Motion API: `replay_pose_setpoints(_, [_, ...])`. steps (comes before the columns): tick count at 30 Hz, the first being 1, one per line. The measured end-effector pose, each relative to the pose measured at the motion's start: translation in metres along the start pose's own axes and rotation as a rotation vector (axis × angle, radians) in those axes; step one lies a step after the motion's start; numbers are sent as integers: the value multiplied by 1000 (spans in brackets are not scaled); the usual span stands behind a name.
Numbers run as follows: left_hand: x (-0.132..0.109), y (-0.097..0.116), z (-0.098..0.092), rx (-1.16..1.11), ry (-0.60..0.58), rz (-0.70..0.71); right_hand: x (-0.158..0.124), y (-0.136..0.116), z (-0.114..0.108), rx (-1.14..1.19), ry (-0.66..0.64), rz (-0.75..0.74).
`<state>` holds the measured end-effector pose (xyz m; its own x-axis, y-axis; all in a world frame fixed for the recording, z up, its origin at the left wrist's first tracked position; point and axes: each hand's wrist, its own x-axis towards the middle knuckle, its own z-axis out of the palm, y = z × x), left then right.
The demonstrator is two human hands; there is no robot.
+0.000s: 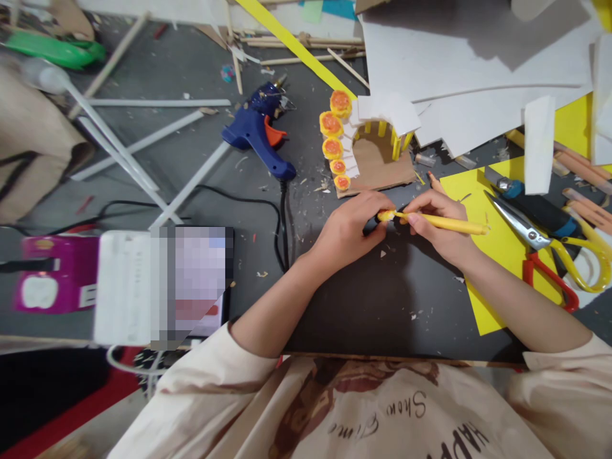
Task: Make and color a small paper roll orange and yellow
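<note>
My left hand [356, 220] pinches a small yellow-and-white piece [386, 216] between thumb and fingers; its full shape is partly hidden. In my right hand [437, 220] is a slim yellow marker [459, 225], its thin tip touching or very near that piece. Just beyond both hands stands a small craft model [377, 153] on a brown cardboard base, with white stepped card, short yellow posts and a row of yellow-and-orange discs [332, 148] along its left side.
A blue glue gun [258, 131] lies left of the model, its cord running toward me. Scissors [540, 236], a utility knife [530, 201] and yellow card [488, 274] are at right. White boards [459, 83] lie behind. A phone [201, 274] and white glue sticks [157, 102] are at left.
</note>
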<state>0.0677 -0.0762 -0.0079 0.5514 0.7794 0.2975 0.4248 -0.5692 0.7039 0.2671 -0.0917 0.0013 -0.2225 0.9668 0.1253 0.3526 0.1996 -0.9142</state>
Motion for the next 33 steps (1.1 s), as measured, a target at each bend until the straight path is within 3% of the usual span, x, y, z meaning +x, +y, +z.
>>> replay_pose_setpoints(15, [0, 1, 0, -7, -19, -8, 0, -1, -1, 26, -66, 11])
replay_pose_setpoints(33, [1, 1, 0, -14, -10, -7, 2, 0, 1, 34, 7, 71])
